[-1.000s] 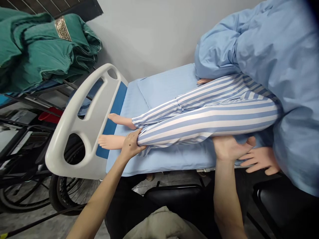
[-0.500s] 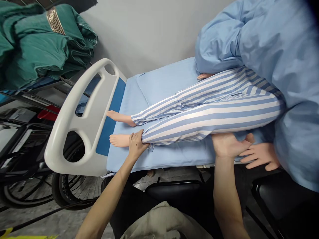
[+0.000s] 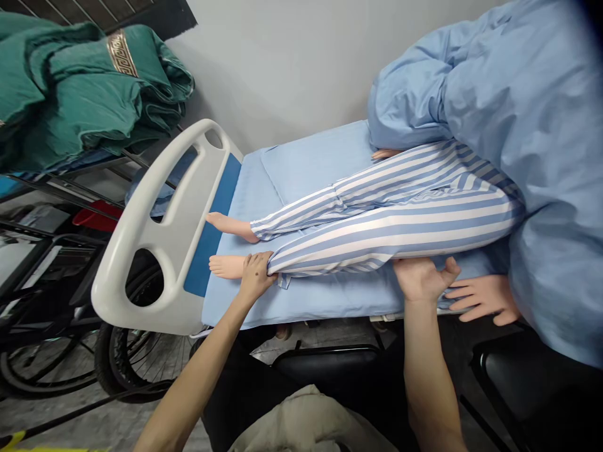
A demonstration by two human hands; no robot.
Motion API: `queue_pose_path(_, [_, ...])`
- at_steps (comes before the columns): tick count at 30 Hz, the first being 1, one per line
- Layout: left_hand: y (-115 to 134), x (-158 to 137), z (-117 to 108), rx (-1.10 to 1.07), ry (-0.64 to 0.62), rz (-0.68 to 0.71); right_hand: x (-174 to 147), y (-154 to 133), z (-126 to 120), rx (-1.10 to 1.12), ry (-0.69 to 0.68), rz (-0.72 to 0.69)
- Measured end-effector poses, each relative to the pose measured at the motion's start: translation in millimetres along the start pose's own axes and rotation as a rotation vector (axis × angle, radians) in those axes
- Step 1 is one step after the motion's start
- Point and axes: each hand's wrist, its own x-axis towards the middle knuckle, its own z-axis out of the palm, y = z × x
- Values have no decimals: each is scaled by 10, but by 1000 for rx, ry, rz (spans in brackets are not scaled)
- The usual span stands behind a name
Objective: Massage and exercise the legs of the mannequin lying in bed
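A manikin in blue-and-white striped trousers (image 3: pixel 377 229) lies on a bed with a light blue sheet (image 3: pixel 301 157). My left hand (image 3: pixel 257 276) is wrapped round the ankle of its nearer leg, at the trouser hem, just above the bare foot (image 3: pixel 226 266). Under the thigh of the same leg lies my right hand (image 3: pixel 421 279), palm up, its thumb stretched out to the right; its fingers are hidden beneath the leg. The manikin's hand (image 3: pixel 485 298) rests close by, fingers spread. Its other foot (image 3: pixel 230 226) lies farther back.
A white and blue footboard (image 3: pixel 110 270) closes the bed's left end. Green folded cloth (image 3: pixel 108 88) lies on a rack behind it, with a wheelchair wheel (image 3: pixel 113 351) below. Large light blue fabric (image 3: pixel 532 125) covers the right side. Black chairs (image 3: pixel 330 361) stand by the near edge.
The view has shifted slightly. Both my hands keep their places at the manikin's ankle and thigh.
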Motion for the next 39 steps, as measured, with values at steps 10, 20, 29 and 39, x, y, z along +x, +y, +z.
queue_pose_path(10, [-198, 23, -57, 65, -43, -50, 45, 176, -119, 77, 0, 45])
queue_pose_path(20, [-399, -23, 41, 212, -9, 7, 235, 603, -489, 94, 110, 80])
queue_pose_path(29, [-617, 2, 304, 208, 119, 111, 276, 653, -546, 156, 120, 52])
queue_pose_path(39, [-428, -25, 112, 194, 111, 19, 222, 500, -364, 278, 162, 75])
